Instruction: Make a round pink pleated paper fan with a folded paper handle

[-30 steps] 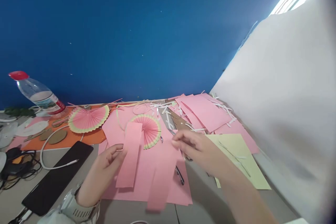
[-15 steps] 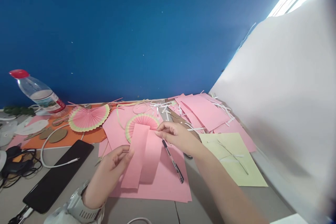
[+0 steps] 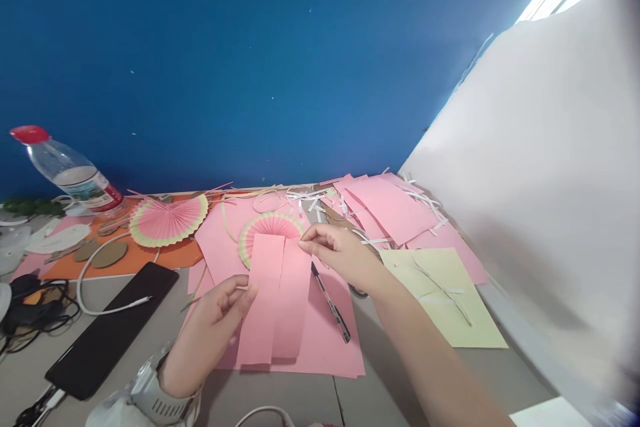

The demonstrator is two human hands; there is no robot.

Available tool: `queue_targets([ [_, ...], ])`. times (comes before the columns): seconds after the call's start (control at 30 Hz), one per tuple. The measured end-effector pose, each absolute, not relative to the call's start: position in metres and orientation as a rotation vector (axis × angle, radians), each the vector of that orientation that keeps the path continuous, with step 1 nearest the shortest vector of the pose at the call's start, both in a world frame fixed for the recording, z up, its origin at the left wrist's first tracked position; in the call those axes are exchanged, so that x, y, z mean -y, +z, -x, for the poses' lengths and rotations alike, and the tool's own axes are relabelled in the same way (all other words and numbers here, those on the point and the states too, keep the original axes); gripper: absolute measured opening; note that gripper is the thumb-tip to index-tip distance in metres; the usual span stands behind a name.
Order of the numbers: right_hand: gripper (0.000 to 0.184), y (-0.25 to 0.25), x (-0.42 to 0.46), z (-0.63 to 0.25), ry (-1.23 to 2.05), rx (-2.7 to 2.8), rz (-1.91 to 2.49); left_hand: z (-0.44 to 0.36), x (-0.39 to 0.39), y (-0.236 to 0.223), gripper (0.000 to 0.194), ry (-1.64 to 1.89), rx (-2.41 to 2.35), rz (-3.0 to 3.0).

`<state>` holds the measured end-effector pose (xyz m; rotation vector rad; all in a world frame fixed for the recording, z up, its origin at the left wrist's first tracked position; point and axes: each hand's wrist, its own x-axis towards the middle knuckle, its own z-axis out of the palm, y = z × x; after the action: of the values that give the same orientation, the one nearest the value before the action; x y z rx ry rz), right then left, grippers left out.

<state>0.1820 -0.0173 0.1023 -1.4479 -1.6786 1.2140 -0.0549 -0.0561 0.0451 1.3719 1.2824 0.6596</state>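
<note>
My left hand (image 3: pixel 223 313) pinches the left edge of a pink paper strip (image 3: pixel 261 300). Beside it, my right hand (image 3: pixel 340 250) grips the upper right corner of another pink strip (image 3: pixel 294 300), its fingers closed. The strips lie nearly side by side above a pink paper sheet (image 3: pixel 333 360). Behind their top ends rests a pleated pink paper fan (image 3: pixel 270 221) with a pale green rim, its lower part hidden. A black pen (image 3: pixel 331 303) lies on the sheet, right of the strips.
At left are a second pleated fan (image 3: pixel 167 220), a bottle (image 3: pixel 75 170), a phone (image 3: pixel 113 330) and cables (image 3: pixel 40 310). Pink sheets (image 3: pixel 393 207) and white paper scraps (image 3: pixel 313 199) lie at the back right. A pale green sheet (image 3: pixel 450 280) is beside my right forearm.
The two strips have turned more upright and shifted slightly right. Both hands keep their hold on the paper. The view has tilted a little.
</note>
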Motion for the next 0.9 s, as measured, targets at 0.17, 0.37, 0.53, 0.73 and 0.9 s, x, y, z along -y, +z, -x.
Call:
queue_targets([
  [0.17, 0.021, 0.101, 0.016, -0.183, 1.204, 1.692, 1.446, 0.053, 0.056, 0.049, 0.019, 0.66, -1.259, -1.376],
  [0.37, 0.02, 0.1, 0.018, -0.182, 1.215, 1.7, 1.454, 0.054, 0.057, 0.046, 0.022, 0.668, -1.277, -1.387],
  [0.53, 0.019, 0.098, 0.018, -0.182, 1.225, 1.701, 1.46, 0.055, 0.056, 0.044, 0.025, 0.652, -1.297, -1.409],
  [0.73, 0.018, 0.096, 0.016, -0.184, 1.231, 1.707, 1.464, 0.055, 0.055, 0.043, 0.029, 0.632, -1.329, -1.494],
  [0.9, 0.02, 0.085, 0.017, -0.187, 1.248, 1.709, 1.45, 0.063, 0.051, 0.037, 0.034, 0.632, -1.448, -1.642],
])
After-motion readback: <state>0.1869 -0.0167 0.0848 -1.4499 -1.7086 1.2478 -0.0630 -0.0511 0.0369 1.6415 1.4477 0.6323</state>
